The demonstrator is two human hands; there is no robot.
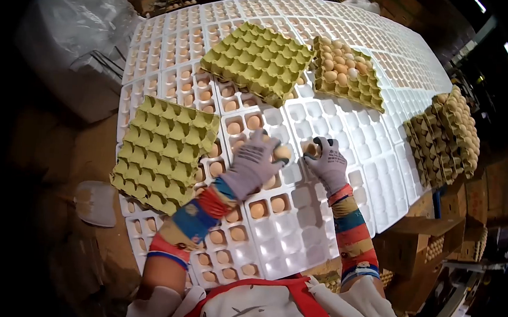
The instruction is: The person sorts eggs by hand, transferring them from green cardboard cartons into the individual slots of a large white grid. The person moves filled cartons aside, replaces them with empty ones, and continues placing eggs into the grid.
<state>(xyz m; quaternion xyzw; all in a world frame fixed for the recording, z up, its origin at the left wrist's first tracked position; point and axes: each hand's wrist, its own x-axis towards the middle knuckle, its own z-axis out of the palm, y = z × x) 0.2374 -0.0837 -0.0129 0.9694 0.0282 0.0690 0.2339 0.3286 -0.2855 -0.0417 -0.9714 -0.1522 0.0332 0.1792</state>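
Note:
White foam trays [272,235] with square compartments cover the table, many holding brown eggs [234,127]. My left hand [258,159], in a grey glove, is over a partly filled tray, its fingers curled round an egg [282,154]. To its right my right hand [327,160], also gloved, is closed on an egg [310,149] above the compartments. The two hands are apart. An empty yellow-green egg carton [164,153] lies to the left, another [258,63] lies beyond my hands, and a third carton [362,97] at the back right is partly filled with eggs.
Stacked cartons loaded with eggs [447,135] stand at the table's right edge. Cardboard boxes [418,238] are below on the right. Clear plastic wrap [82,26] hangs at the far left, above a white dustpan-like object [95,203].

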